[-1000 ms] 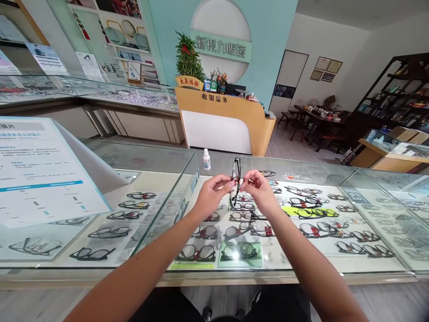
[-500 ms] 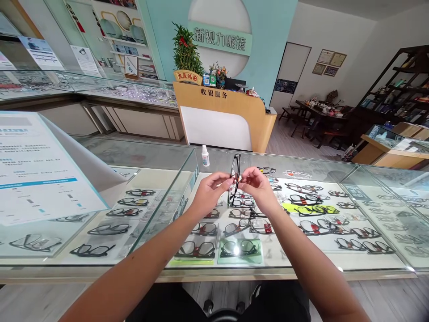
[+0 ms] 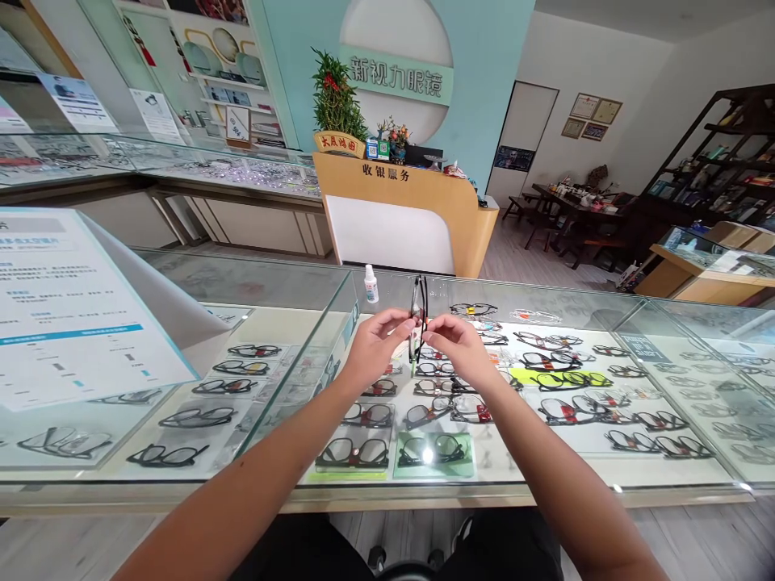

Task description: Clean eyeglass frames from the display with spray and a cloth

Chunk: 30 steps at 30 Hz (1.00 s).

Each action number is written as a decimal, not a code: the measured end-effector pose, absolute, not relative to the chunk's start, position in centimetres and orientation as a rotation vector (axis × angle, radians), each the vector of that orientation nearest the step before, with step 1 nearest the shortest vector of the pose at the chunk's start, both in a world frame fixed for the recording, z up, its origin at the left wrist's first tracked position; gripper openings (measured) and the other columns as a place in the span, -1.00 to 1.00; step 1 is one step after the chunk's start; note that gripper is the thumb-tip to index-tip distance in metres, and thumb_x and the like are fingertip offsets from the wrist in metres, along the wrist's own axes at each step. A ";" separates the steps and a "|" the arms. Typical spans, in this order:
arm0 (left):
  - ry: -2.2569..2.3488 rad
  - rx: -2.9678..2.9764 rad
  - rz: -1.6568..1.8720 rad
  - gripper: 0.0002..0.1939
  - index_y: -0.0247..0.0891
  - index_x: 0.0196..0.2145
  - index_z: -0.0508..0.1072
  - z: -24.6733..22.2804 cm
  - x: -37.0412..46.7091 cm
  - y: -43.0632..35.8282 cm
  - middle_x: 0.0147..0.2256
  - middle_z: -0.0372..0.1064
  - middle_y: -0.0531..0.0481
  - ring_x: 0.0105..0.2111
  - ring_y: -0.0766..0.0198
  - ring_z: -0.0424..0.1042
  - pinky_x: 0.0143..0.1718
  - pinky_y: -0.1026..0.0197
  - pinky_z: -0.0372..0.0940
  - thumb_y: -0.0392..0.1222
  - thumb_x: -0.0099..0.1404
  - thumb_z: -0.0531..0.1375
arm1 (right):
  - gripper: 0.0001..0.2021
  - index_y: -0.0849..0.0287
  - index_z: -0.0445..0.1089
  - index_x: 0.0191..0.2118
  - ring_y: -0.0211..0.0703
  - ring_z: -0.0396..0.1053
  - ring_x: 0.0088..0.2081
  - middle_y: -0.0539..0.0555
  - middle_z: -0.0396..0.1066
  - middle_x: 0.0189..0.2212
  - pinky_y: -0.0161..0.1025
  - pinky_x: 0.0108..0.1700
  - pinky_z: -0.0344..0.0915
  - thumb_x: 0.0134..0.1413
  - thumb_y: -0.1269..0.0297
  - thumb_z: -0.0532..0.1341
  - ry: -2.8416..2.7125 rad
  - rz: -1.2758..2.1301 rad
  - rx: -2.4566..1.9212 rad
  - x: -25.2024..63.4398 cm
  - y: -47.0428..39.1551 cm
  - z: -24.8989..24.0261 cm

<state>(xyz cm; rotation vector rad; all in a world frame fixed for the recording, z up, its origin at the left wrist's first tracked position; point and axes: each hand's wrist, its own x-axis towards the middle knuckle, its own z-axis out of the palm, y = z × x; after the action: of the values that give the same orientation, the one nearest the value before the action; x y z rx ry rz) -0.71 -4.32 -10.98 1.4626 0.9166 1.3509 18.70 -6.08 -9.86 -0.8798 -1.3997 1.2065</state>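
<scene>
A pair of eyeglasses (image 3: 423,300) with a black frame stands on edge between my two hands, above the glass counter (image 3: 387,284). My left hand (image 3: 379,343) is closed, its thumb and fingers pinching the near side of the frame from the left. From the right, my right hand (image 3: 458,345) has its thumb and fingertips pinched on the black part of the same glasses. Part of the frame is hidden behind my fingers. Just behind my left hand, a small white bottle (image 3: 371,284) stands upright on the counter top.
Rows of eyeglasses (image 3: 353,452) lie inside the display case beneath my arms. A large printed card stand (image 3: 78,323) rises at the left on the glass. Across the aisle stands a wooden cashier desk (image 3: 405,190) with a plant (image 3: 337,97).
The glasses have shifted slightly left and turned a little more edge-on. My right hand's fingers, more spread before, have drawn together on the frame. My left hand keeps its grip.
</scene>
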 end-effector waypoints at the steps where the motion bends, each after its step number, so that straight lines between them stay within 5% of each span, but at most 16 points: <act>1: 0.915 1.456 1.355 -0.58 -0.18 -0.20 0.65 -11.0 -0.7 -4.2 -0.12 0.66 -0.10 -0.05 0.07 0.61 0.05 0.06 0.54 0.24 0.29 0.45 | -0.71 0.04 0.54 -0.34 -0.16 0.34 -0.34 -0.04 0.49 -0.39 -0.16 -0.22 0.28 0.04 -0.02 0.53 -1.393 1.192 -0.883 18.8 -6.0 -9.9; 11: 0.905 1.285 1.358 -0.47 -0.19 -0.16 0.67 -11.4 -1.1 -2.8 -0.09 0.67 -0.15 -0.04 0.02 0.61 -0.09 0.02 0.65 0.30 0.17 0.51 | -0.85 0.05 0.48 -0.34 -0.13 0.37 -0.28 -0.03 0.47 -0.37 -0.14 -0.12 0.27 0.16 0.17 0.40 -1.342 0.901 -0.990 21.0 -5.1 -9.1; 18: 0.930 1.418 1.306 -0.45 -0.21 -0.22 0.69 -10.5 -1.4 -2.8 -0.14 0.63 -0.13 -0.08 0.05 0.59 -0.15 0.03 0.66 0.35 0.16 0.50 | -0.89 0.02 0.52 -0.18 0.02 0.42 -0.11 0.07 0.54 -0.21 -0.02 0.06 0.27 0.38 0.15 0.29 -1.491 0.339 -1.050 24.5 -4.6 -7.7; 30: 0.906 1.424 1.291 -0.52 -0.22 -0.22 0.68 -11.4 -1.1 -2.8 -0.18 0.58 -0.08 -0.13 0.13 0.53 -0.17 0.08 0.66 0.28 0.22 0.49 | -0.88 0.07 0.48 -0.15 0.01 0.39 -0.20 0.08 0.56 -0.25 -0.03 -0.09 0.19 0.46 0.37 0.19 -1.808 -0.389 -1.036 22.2 -6.8 -7.7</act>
<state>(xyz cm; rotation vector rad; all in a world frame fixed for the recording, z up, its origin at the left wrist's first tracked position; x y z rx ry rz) -1.11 -2.83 -11.40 1.4239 0.9062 1.2909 22.16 -6.82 -7.66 -1.0356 -1.8082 -0.3888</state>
